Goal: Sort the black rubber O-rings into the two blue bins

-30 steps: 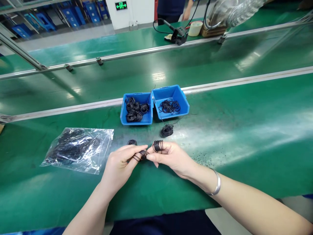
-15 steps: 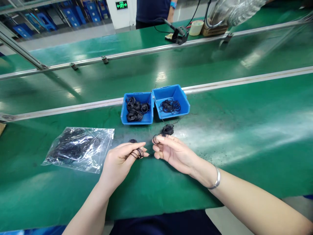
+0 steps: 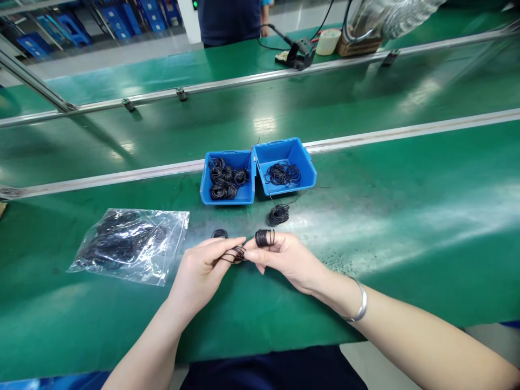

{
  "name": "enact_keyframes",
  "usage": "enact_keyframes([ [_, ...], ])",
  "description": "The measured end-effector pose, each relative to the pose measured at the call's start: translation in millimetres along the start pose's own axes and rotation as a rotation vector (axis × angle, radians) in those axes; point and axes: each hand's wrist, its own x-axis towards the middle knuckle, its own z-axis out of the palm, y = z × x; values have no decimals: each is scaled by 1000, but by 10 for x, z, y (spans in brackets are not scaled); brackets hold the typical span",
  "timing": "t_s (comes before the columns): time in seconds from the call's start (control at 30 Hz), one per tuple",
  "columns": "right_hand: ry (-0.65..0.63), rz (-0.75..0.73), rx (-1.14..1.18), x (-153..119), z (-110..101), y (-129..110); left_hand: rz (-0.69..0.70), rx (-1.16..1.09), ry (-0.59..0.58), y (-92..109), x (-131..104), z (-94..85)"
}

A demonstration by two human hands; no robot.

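Observation:
Between the thumb and fingers of my left hand [image 3: 199, 273] is a loose bunch of thin black O-rings [image 3: 233, 254]. My right hand [image 3: 292, 264] has its thumb tip against the near end of this bunch, while a stack of black O-rings [image 3: 264, 237] encircles its raised index finger. Just beyond my left fingers rests a small coil of rings [image 3: 220, 233]. Another bundle of rings [image 3: 278, 215] lies on the green table in front of the right bin. My fingers partly hide the ring or rings being pinched.
The left blue bin [image 3: 206, 184] holds several ring bundles; the right blue bin [image 3: 303, 160] contains loose rings. A clear plastic bag [image 3: 130, 244] of black rings lies at left. Beyond a metal rail stand a soldering-iron holder [image 3: 299, 54], a tape roll [image 3: 328, 41] and a person [image 3: 229, 21].
My right hand has moved left to meet the left hand's rings, its thumb now touching them. The ring stack on its index finger now shows upright. The person behind has shifted left.

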Motion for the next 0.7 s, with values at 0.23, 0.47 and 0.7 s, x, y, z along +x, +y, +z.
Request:
enact_keyframes([
  [0.23,17,30,2,-7,-4,39,7,-35,-29,14,26,24],
  [0.47,-48,59,266,15,-73,-43,-192,-273,-106,-33,7,-39],
  [0.7,6,115,377,24,-71,-53,-344,-358,-162,-78,-15,-35],
])
